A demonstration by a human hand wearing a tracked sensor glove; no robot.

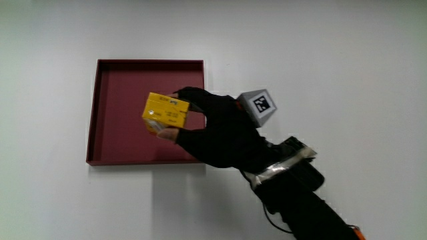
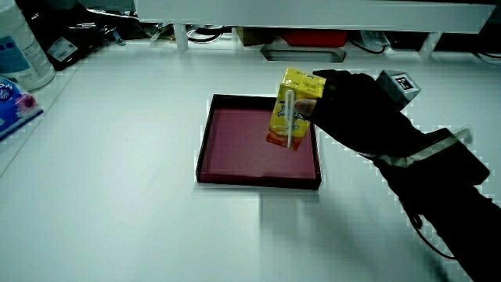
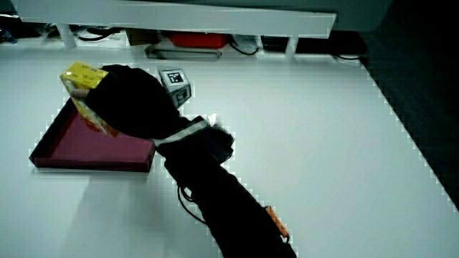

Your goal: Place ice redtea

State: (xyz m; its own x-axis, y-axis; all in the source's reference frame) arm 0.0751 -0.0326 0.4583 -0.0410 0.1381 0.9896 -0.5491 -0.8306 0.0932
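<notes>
A yellow ice red tea carton point(image 1: 166, 113) with a white straw on its side point(image 2: 290, 120) is held upright above the dark red tray point(image 1: 113, 80). The gloved hand point(image 1: 217, 130) is shut on the carton, thumb and fingers clamped on its sides. The hand hovers over the tray's part nearest the forearm. In both side views the carton point(image 3: 84, 89) hangs clear of the tray floor point(image 2: 243, 141), slightly tilted. The patterned cube point(image 1: 259, 105) rides on the back of the hand. The tray point(image 3: 79, 147) holds nothing else.
A plastic bottle and a blue-and-white packet point(image 2: 17, 74) stand at the table's edge in a side view. Cables and boxes point(image 2: 304, 45) lie under the low partition. The white table point(image 1: 333, 53) surrounds the tray.
</notes>
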